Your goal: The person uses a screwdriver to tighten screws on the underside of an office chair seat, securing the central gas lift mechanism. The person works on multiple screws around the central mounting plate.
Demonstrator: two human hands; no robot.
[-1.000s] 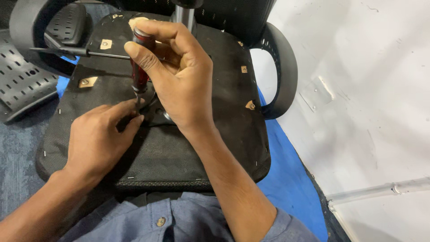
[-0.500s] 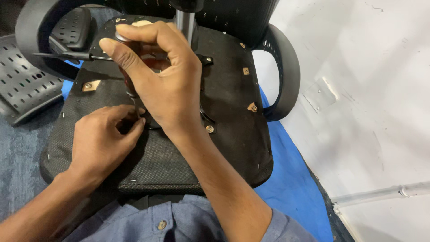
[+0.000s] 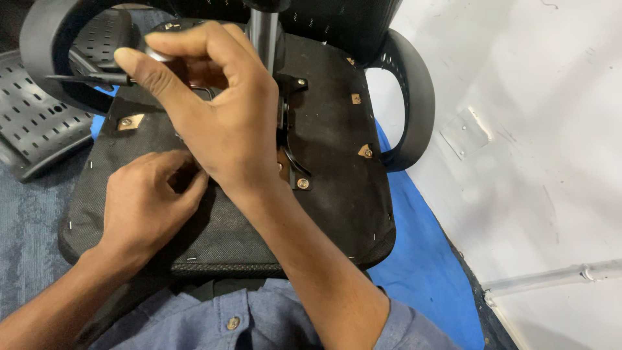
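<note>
An office chair lies upside down, the black fabric underside of its seat (image 3: 337,194) facing me. My right hand (image 3: 227,123) is curled around a screwdriver whose dark handle (image 3: 201,74) barely shows inside the fist, held upright over the seat's middle. My left hand (image 3: 146,207) rests on the fabric just left of it. Its thumb and fingers are pinched together under the right hand, and what lies between them is hidden. A black metal bracket (image 3: 291,152) with a screw (image 3: 302,184) sits beside my right wrist.
The chair's metal column (image 3: 262,29) rises at the top centre. Black armrests curve at the right (image 3: 411,97) and the left (image 3: 45,58), and a thin black lever (image 3: 91,78) points left. A perforated plastic panel (image 3: 32,129) lies left, a blue sheet (image 3: 421,259) underneath, a metal tube (image 3: 551,279) at the right.
My right hand has turned around the screwdriver, so the fingers now hide the handle. The view has drifted a little, and my left hand has stayed pinched at the same spot.
</note>
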